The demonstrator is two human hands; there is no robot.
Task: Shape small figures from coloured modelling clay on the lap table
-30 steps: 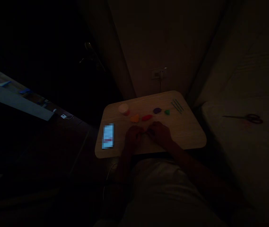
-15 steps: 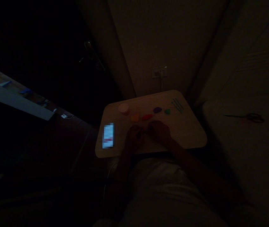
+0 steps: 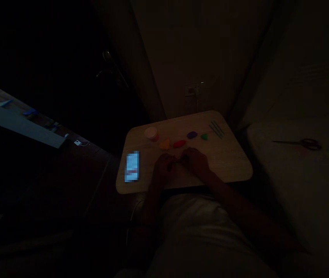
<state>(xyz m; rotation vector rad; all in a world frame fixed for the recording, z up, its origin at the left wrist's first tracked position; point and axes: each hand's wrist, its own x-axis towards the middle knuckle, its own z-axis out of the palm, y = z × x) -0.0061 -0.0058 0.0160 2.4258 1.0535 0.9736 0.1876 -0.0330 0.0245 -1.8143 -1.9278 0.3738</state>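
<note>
My left hand [image 3: 164,168] and my right hand [image 3: 193,161] meet over the near middle of the small wooden table [image 3: 225,166]. Their fingers are closed and nearly touching. Between the fingertips is something small and thin that the dark keeps me from making out. Just beyond the hands lie an orange lump [image 3: 165,144], roughly triangular, and a long red lump [image 3: 179,143]. A purple oval lump [image 3: 192,134] and a small green lump [image 3: 204,136] sit farther right. They look like modelling clay.
A lidded round tub [image 3: 151,133] stands at the table's back left, with a lit phone [image 3: 132,166] at the left edge. Several thin sticks [image 3: 216,129] lie at the back right. Scissors [image 3: 309,144] rest on a pale surface to the right. A socket [image 3: 192,90] with a plugged-in cable is behind.
The picture is a little darker on the walls. Both hands stay in nearly the same place with fingers together, and the lumps on the table have not moved.
</note>
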